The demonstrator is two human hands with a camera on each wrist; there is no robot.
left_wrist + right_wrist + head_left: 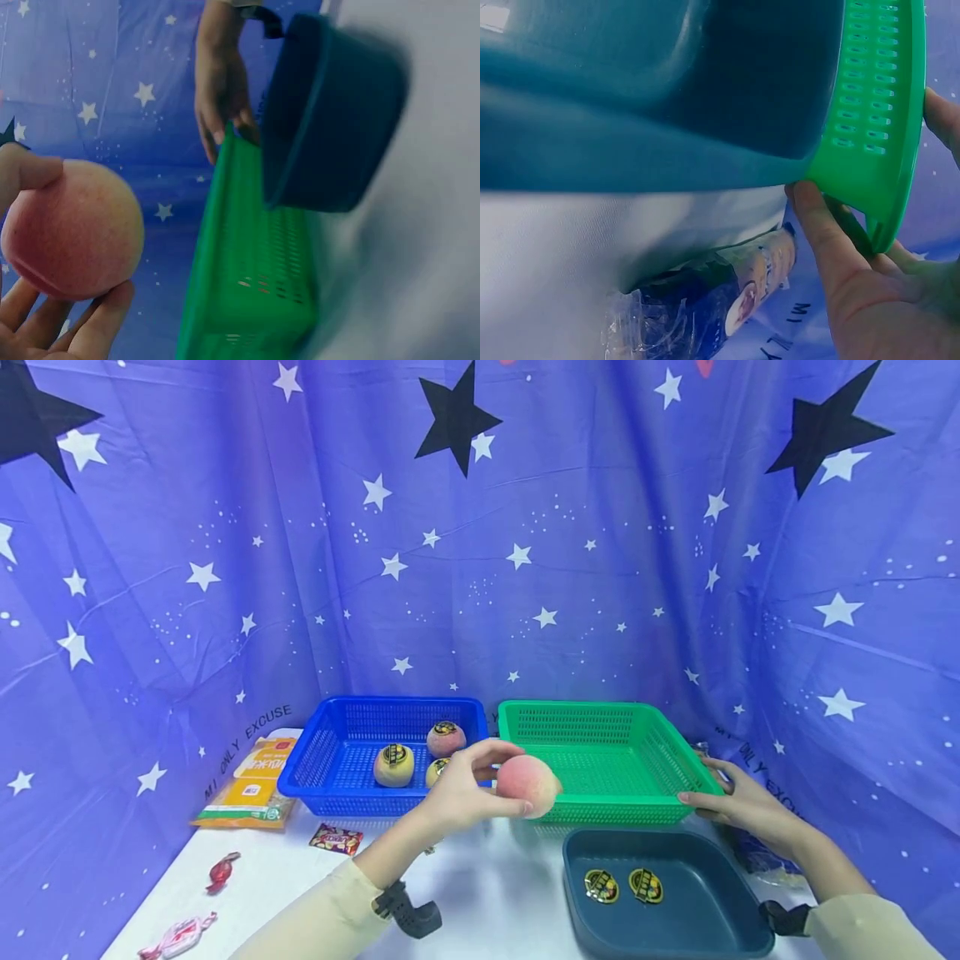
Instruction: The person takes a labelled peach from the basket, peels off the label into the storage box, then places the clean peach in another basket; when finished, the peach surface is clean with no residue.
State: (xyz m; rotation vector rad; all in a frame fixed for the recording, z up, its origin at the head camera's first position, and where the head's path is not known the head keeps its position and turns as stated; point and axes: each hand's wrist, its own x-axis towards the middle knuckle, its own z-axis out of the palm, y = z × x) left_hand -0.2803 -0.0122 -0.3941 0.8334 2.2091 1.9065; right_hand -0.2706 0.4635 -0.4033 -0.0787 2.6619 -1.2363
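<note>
In the head view my left hand (468,789) holds a pink and yellow peach (528,787) in front of the green basket (600,810). The left wrist view shows the thumb on one side of the peach (75,232) and fingers on the other. My right hand (750,802) grips the front right corner of the green basket. Up close, in the right wrist view, the fingers (829,240) lie along the outside of the basket (870,172) while the thumb touches its rim. Inside the blue basket (345,806) lie several peaches, such as one with a dark label (393,766).
A dark blue-grey tub (675,935) with two round labels (646,886) stands in front of the green basket. Wrapped candies (222,872) and an orange packet (258,781) lie at the left. A blue plastic package (712,300) sits beside my right hand.
</note>
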